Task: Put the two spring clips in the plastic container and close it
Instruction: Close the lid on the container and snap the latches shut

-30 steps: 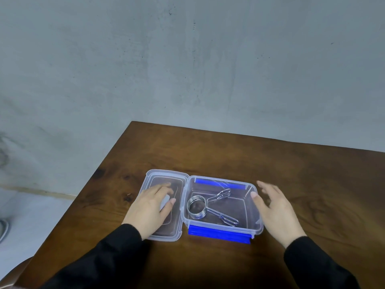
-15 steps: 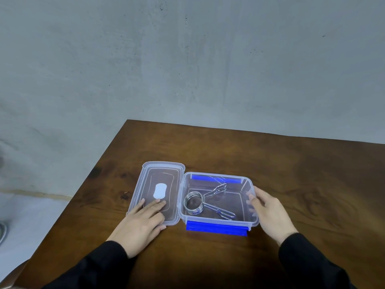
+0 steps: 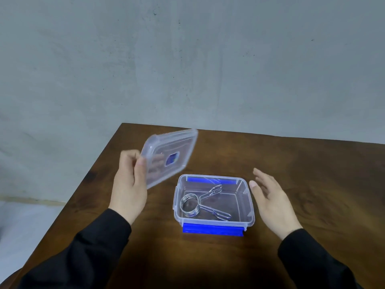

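A clear plastic container (image 3: 248, 205) with blue latches stands open on the wooden table. Inside it lie metal spring clips (image 3: 200, 203), coils stacked at the left and handles pointing right; I cannot tell them apart as two. My left hand (image 3: 129, 184) grips the clear lid (image 3: 173, 155) by its near-left edge and holds it tilted in the air, up and left of the container. My right hand (image 3: 270, 197) hovers just right of the container, fingers spread, holding nothing.
The brown wooden table (image 3: 302, 174) ends at a left edge near my left arm and a far edge by the grey wall (image 3: 187, 59). A pale floor shows at the lower left.
The lid lay flat on the table left of the container; my left hand has taken hold of it and lifted it. My right hand has come off the container's right wall.
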Motion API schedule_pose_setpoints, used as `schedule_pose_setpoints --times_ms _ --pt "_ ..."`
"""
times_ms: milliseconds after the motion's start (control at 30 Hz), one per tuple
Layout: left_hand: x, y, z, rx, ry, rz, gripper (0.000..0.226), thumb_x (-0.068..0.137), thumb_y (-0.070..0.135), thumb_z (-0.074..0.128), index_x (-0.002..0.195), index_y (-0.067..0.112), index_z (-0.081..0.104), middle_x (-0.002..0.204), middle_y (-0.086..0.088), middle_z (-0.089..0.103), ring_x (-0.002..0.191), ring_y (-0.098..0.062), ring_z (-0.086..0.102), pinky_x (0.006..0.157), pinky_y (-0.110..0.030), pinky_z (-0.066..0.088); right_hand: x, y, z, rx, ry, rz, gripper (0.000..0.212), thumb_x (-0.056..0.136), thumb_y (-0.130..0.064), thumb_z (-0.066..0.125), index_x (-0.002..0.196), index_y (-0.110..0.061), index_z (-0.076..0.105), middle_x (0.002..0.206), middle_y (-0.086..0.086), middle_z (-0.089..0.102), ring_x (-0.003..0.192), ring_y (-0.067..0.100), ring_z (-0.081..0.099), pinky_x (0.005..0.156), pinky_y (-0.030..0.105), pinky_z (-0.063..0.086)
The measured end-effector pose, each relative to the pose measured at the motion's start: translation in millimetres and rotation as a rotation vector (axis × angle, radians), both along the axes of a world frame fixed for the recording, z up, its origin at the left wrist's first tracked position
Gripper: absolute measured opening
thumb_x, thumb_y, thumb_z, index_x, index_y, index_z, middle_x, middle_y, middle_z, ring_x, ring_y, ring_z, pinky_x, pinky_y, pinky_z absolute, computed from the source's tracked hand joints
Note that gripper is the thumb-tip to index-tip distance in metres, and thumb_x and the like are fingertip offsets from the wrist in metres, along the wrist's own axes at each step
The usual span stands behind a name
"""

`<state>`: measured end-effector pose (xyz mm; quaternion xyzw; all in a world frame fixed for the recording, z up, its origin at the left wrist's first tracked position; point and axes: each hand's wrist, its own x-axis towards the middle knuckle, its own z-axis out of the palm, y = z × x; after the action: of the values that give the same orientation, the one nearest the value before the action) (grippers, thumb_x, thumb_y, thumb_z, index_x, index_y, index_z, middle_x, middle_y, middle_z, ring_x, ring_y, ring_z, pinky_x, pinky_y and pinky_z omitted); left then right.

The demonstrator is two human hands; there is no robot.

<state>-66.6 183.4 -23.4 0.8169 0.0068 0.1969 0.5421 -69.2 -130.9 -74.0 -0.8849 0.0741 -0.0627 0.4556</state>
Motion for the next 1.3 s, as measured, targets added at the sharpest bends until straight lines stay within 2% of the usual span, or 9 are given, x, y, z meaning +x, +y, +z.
schedule_pose_setpoints --times_ms 67,133,267,367,467,667,900,1100,1300 --pt "-2.0 -20.0 23.4 -0.264 0.041 -0.127 0.025 0.104 0.034 0.033 0.103 0.012 0.046 0.096 -0.009 0.075 0.084 -0.025 0.074 0.067 -0.043 0.062 0.4 2.3 15.2 0.095 0.035 0.106 0.057 0.097 -0.046 0.049 0.151 -0.032 0.038 0.141 -0.016 0.051 0.124 0.002 0.051 0.08 0.005 0.047" --pt "-3.7 -37.5 34.1 -0.426 0.141 -0.18 0.028 0.103 0.037 0.033 0.104 0.014 0.049 0.092 -0.011 0.076 0.081 -0.031 0.075 0.068 -0.046 0.061 -0.5 5.6 26.6 0.158 0.06 0.184 0.059 0.094 -0.053 0.049 0.149 -0.037 0.038 0.136 -0.02 0.057 0.119 0.003 0.059 0.091 0.018 0.052" --pt "2.8 -56.0 21.5 -0.578 0.339 -0.087 0.027 0.103 0.037 0.041 0.109 0.016 0.055 0.088 -0.013 0.075 0.08 -0.035 0.074 0.068 -0.044 0.061 -7.3 7.2 30.2 0.16 0.057 0.075 0.036 0.095 -0.04 0.059 0.131 -0.041 0.057 0.111 -0.016 0.071 0.094 0.007 0.072 0.069 0.021 0.061" --pt "9.8 -60.0 -6.1 -0.439 0.329 -0.004 0.016 0.099 0.033 0.053 0.106 0.022 0.062 0.093 -0.001 0.075 0.082 -0.02 0.074 0.063 -0.029 0.06 -11.4 2.0 19.2 0.119 0.14 0.001 0.03 0.094 -0.036 0.064 0.124 -0.029 0.066 0.103 -0.012 0.074 0.077 0.004 0.074 0.058 0.021 0.06" --pt "12.4 -61.8 -33.5 -0.279 0.349 0.004 0.014 0.096 0.033 0.06 0.107 0.027 0.066 0.097 0.008 0.073 0.086 -0.011 0.072 0.066 -0.03 0.061 -11.1 -0.4 8.1 0.062 0.196 -0.024 0.024 0.093 -0.036 0.066 0.116 -0.027 0.069 0.1 -0.007 0.074 0.067 0.008 0.074 0.052 0.021 0.058" --pt "11.2 -61.1 -64.9 -0.139 0.447 0.095 0.021 0.094 0.036 0.063 0.109 0.022 0.063 0.096 0.01 0.066 0.088 -0.011 0.067 0.072 -0.036 0.061 -0.5 0.5 -3.7 -0.173 0.215 -0.032 0.01 0.095 -0.04 0.062 0.096 -0.031 0.067 0.092 -0.011 0.063 0.076 0.011 0.067 0.065 0.025 0.06" --pt "5.1 -55.1 -78.6 -0.097 0.468 0.022 0.026 0.093 0.037 0.063 0.116 0.026 0.062 0.108 0.009 0.068 0.09 -0.005 0.066 0.057 -0.015 0.055 -1.4 -2.8 -22.3 -0.241 0.227 -0.022 0.035 0.095 -0.046 0.058 0.121 -0.025 0.069 0.103 -0.006 0.065 0.087 0.012 0.067 0.071 0.027 0.063" --pt "15.0 -52.7 -77.2 -0.075 0.488 -0.034 0.031 0.096 0.037 0.057 0.125 0.028 0.062 0.109 0.008 0.071 0.09 -0.009 0.07 0.069 -0.032 0.063 3.8 -2.1 -22.4 -0.21 0.201 -0.041 0.028 0.097 -0.041 0.058 0.11 -0.021 0.071 0.093 -0.007 0.062 0.079 0.009 0.064 0.059 0.016 0.053" --pt "22.4 -52.7 -79.9 0.078 0.491 -0.073 0.039 0.099 0.042 0.048 0.134 0.026 0.055 0.104 0.008 0.07 0.09 -0.01 0.069 0.067 -0.032 0.062 7.4 -1.1 -26.7 -0.235 0.194 -0.05 0.029 0.097 -0.043 0.057 0.112 -0.022 0.07 0.093 -0.008 0.064 0.079 0.009 0.064 0.062 0.019 0.058"
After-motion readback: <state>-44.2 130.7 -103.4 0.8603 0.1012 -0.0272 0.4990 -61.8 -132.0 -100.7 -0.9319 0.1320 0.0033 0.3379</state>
